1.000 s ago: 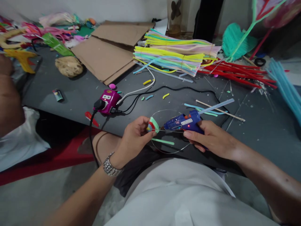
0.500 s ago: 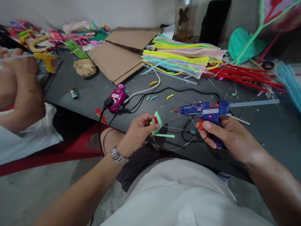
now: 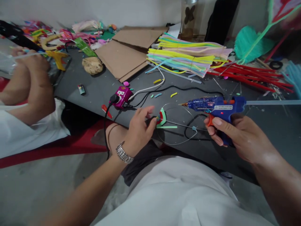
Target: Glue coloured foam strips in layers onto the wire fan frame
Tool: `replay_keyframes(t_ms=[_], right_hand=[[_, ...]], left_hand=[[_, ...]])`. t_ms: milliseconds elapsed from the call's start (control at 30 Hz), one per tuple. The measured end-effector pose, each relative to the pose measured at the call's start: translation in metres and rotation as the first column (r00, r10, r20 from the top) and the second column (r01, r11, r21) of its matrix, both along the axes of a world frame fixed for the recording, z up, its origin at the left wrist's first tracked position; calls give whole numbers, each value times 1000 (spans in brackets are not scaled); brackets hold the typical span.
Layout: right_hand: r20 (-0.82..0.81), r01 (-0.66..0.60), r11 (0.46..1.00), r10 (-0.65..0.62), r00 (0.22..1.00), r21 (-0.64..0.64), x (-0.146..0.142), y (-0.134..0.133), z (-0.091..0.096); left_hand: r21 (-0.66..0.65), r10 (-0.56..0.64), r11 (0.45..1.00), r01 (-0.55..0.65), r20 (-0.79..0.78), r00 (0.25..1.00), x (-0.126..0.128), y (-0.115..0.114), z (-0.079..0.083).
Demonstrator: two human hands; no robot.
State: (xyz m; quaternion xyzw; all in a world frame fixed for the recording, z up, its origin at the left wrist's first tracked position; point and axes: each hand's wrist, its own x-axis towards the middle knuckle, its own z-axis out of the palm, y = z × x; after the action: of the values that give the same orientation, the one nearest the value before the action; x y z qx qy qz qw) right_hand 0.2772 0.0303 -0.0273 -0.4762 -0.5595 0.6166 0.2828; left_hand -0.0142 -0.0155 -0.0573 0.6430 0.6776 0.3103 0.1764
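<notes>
My left hand (image 3: 139,131) pinches a small piece of green and red pipe cleaner (image 3: 161,118) wound on a thin wire hoop (image 3: 178,125) at the near edge of the dark table (image 3: 98,91). My right hand (image 3: 237,136) grips a blue hot glue gun (image 3: 217,105), finger on its orange trigger. The nozzle points left toward the hoop but hangs apart from it. A clear glue stick (image 3: 270,102) juts out of the back of the gun.
A magenta power adapter (image 3: 122,96) with black and white cords lies left of the hoop. Behind are cardboard sheets (image 3: 127,51), a stack of pastel pipe cleaners (image 3: 185,55), red sticks (image 3: 249,75) and a teal tuft (image 3: 249,42). Another person's arm (image 3: 30,84) rests at left.
My right hand has lifted the glue gun away from the pipe cleaner piece and drawn it to the right. My left hand keeps hold of the piece on the hoop.
</notes>
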Motion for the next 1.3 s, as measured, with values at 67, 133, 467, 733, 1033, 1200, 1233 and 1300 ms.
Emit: replay_keyframes(t_ms=[67,133,467,733,1033,1200,1233,1300], right_hand=[[23,12,1000,-12,1000,8,0,-1,0],[38,21,1000,-21,999,-6,-3,-2,0],[46,29,977,-20,999,-210,-38,-12,-9],[243,-69,980,113,963,-185,-54,-22,-18],[296,-180,978,203,933,-104,-69,-23,-18],[346,-185,976,213,914,-113,-70,-24,-15],[344,-191,975,218,913,-110,-70,-24,-15],[340,-205,974,227,913,-100,-71,-24,-15]], left_hand=[[6,-68,998,68,-56,996,0,-9,5],[-47,-155,987,153,-55,986,0,-14,6],[-35,-169,985,167,-69,983,2,-10,-10],[-165,-26,986,36,64,998,-6,-11,3],[-202,87,979,-33,267,960,-7,-14,3],[-134,91,989,-56,275,957,-7,-15,2],[-126,93,990,-61,264,960,-7,-15,2],[-116,99,991,-72,243,965,-7,-15,1]])
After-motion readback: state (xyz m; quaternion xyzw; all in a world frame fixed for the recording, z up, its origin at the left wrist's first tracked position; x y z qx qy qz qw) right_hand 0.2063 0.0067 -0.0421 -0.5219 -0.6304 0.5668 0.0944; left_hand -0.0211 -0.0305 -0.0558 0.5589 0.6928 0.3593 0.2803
